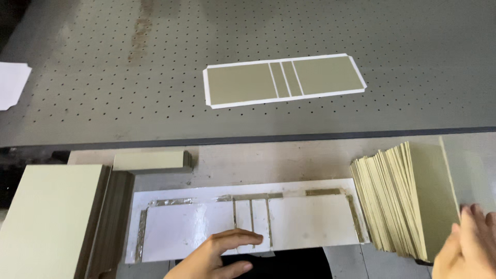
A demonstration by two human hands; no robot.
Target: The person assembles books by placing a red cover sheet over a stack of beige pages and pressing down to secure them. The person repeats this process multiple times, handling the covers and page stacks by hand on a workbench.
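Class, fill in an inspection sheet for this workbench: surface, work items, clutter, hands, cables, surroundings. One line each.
Surface: grey perforated table behind; a pale bench in front, stained.
Work items: glossy white jig sheet with taped guide strips; fanned stack of greyboard panels.
Clutter: assembled board set on white paper on the perforated table; board stacks at left; white paper at far left edge.
Hands: left hand rests flat on the jig sheet; right hand touches the fanned stack.
Cables: nothing seen.
Surroundings: nothing seen beyond the tables.
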